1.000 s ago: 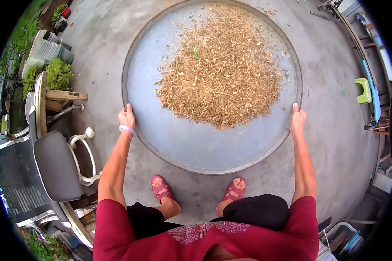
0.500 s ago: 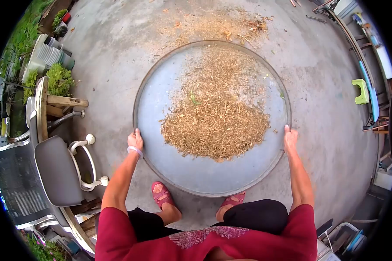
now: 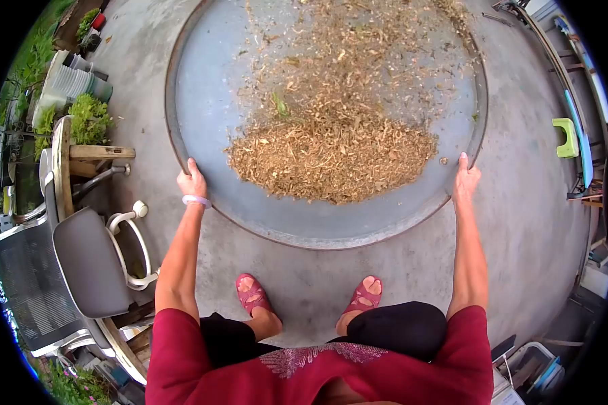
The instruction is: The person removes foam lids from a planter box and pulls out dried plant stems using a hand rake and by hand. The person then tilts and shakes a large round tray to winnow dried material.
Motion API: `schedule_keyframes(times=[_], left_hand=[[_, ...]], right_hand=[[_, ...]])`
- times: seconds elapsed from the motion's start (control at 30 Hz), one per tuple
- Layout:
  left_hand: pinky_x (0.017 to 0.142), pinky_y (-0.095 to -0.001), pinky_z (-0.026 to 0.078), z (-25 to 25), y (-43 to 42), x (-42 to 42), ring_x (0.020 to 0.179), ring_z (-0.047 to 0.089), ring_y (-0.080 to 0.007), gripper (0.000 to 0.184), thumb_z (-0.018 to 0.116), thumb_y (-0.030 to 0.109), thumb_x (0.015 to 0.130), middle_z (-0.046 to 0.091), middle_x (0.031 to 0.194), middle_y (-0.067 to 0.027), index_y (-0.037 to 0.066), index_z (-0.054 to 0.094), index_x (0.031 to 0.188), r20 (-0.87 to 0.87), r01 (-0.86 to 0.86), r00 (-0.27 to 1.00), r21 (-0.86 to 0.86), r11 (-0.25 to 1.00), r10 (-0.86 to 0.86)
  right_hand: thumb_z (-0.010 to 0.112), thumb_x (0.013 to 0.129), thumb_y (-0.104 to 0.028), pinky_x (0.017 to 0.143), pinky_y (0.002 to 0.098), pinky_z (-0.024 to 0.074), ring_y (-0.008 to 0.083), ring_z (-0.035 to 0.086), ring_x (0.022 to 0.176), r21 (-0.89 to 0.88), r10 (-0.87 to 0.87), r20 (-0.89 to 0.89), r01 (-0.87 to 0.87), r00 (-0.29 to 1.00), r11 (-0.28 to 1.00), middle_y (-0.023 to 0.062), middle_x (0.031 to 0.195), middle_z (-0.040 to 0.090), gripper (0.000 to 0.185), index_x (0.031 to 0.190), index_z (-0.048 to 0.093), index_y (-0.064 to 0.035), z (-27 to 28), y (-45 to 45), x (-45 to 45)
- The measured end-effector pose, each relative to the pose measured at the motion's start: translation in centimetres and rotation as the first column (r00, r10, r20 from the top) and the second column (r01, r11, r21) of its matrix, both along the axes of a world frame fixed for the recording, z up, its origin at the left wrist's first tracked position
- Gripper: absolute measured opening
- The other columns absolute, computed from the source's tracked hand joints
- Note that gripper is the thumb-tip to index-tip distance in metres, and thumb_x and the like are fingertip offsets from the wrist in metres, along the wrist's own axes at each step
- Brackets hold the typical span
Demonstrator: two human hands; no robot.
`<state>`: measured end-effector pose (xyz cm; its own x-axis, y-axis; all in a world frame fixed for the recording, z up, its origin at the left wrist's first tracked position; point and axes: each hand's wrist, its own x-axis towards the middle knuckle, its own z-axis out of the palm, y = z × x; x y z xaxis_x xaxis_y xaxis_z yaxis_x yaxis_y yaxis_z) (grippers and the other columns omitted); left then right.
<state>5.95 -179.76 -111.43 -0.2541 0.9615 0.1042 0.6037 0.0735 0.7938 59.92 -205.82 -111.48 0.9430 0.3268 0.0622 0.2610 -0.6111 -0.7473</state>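
Between my hands is a large round metal tray [image 3: 304,233] with a raised rim, its far edge cut off by the top of the head view. My left hand [image 3: 192,182], with a pale bracelet [image 3: 196,201] at the wrist, grips the rim at the tray's left. On the opposite side my right hand [image 3: 465,181] is closed around the rim, thumb on top. Dry, straw-coloured plant chaff [image 3: 334,162] is heaped in the near half, and looser bits are scattered toward the far side. A small green leaf [image 3: 280,104] lies among them.
A grey chair [image 3: 91,263] and a wooden stool [image 3: 101,154] stand on the left, near stacked pots [image 3: 88,82] and green plants [image 3: 88,121]. At right, a lime-green stool [image 3: 566,138] sits by long boards [image 3: 574,115]. My feet in red sandals [image 3: 252,293] are on the concrete floor.
Both hands have moved the tray up and away from my feet, and it looks larger. The chaff is more spread toward the far side, with bits blurred there.
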Motion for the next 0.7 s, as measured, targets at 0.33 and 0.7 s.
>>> schedule_keyframes(times=[0.33, 0.7], left_hand=[[0.067, -0.0424, 0.042, -6.0, -9.0, -4.8, 0.074, 0.056, -0.0403, 0.045, 0.043, 0.035, 0.086, 0.057, 0.074, -0.0273, -0.007, 0.058, 0.077, -0.316, 0.007, 0.940, -0.356, 0.935, -0.127], [0.068, -0.0441, 0.042, -7.0, -10.3, -3.9, 0.077, 0.055, -0.0426, 0.047, 0.042, 0.037, 0.086, 0.057, 0.076, -0.0282, -0.007, 0.058, 0.076, -0.332, -0.006, 0.933, -0.405, 0.914, -0.140]], right_hand=[[0.054, 0.083, -0.025, 0.053, 0.0359, 0.0346, 0.0148, 0.037, 0.055, -0.152, 0.056, -0.294, -0.105, 0.954, 0.983, 0.0039, 0.055, 0.041, 0.039, 0.059, 0.045, 0.0049, -6.4, -9.8, -4.5], [0.050, 0.084, -0.030, 0.064, 0.0359, 0.0380, 0.0206, 0.044, 0.064, -0.215, 0.033, -0.312, -0.105, 0.950, 0.971, 0.0124, 0.065, 0.051, 0.040, 0.073, 0.051, 0.0088, -7.1, -10.9, -4.4]])
